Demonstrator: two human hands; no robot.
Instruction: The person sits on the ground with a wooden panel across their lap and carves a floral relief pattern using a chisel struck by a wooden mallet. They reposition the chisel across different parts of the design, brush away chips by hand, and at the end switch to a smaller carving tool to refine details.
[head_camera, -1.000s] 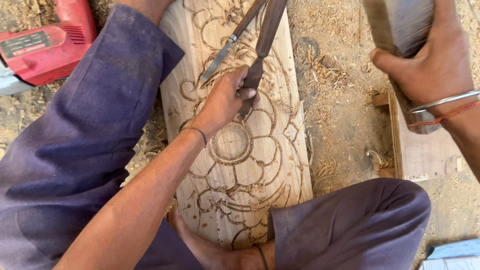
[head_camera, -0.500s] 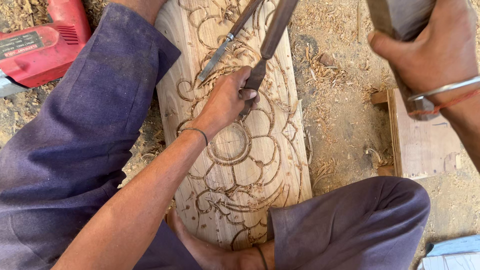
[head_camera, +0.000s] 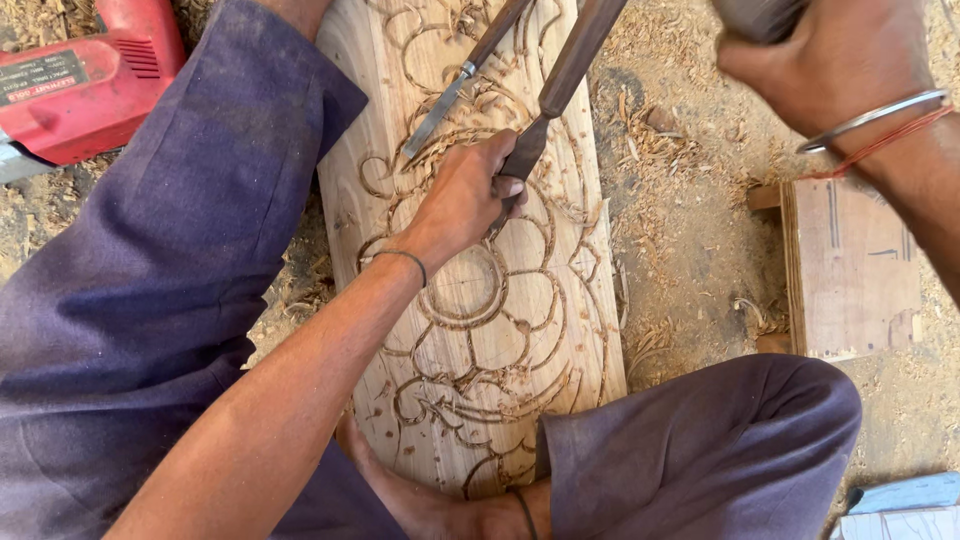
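A long wooden plank (head_camera: 500, 340) carved with a flower and scroll pattern lies on the ground between my legs. My left hand (head_camera: 465, 195) grips a chisel (head_camera: 560, 85) with a dark wooden handle, its blade set on the carving near the flower's upper edge. A second chisel (head_camera: 465, 80) lies loose on the plank just left of it. My right hand (head_camera: 830, 60), with a metal bangle and red thread at the wrist, is raised at the upper right, closed round a wooden mallet (head_camera: 755, 15) that is mostly cut off by the frame's top edge.
A red power tool (head_camera: 75, 85) rests on the ground at the upper left. A small wooden block (head_camera: 850, 265) sits to the right of the plank. Wood shavings cover the ground around. My purple-trousered knees flank the plank, one bare foot (head_camera: 440, 500) under its near end.
My right hand has risen with the mallet toward the top edge. My left hand and the chisel have stayed in place on the carving.
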